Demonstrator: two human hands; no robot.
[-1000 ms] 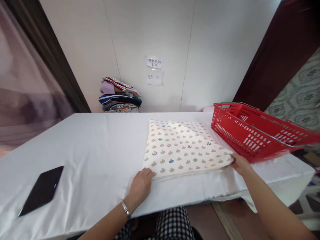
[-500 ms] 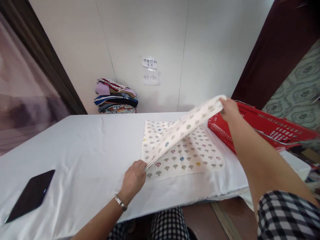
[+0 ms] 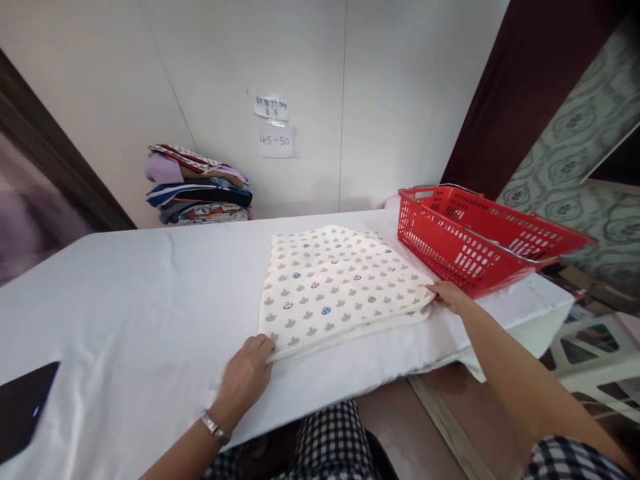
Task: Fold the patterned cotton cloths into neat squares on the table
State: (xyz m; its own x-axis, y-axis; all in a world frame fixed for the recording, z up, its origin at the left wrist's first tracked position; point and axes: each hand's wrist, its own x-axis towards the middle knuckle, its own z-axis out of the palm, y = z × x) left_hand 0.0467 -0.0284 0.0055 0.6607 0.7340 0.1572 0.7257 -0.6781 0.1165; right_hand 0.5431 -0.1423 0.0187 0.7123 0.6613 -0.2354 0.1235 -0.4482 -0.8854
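One folded patterned cloth [image 3: 335, 283] lies flat on the white tabletop [image 3: 125, 313], toward its near right part, its front edge running close to the tabletop's near edge. Its right edge sits just beside the red basket [image 3: 475, 233], which stands at the tabletop's right end and leaves only a narrow strip of bare surface between them. To the cloth's left the tabletop is wide and bare as far as a dark tablet [image 3: 23, 407] at the far left corner of the view. A stack of folded clothes [image 3: 197, 187] rests against the back wall, well apart from the cloth.

The left hand [image 3: 245, 377] rests palm down at the cloth's near left corner, fingers together, tips pinching the corner. The right hand [image 3: 450, 297] reaches out with a straight arm to the near right corner, fingers pressed together on that corner.
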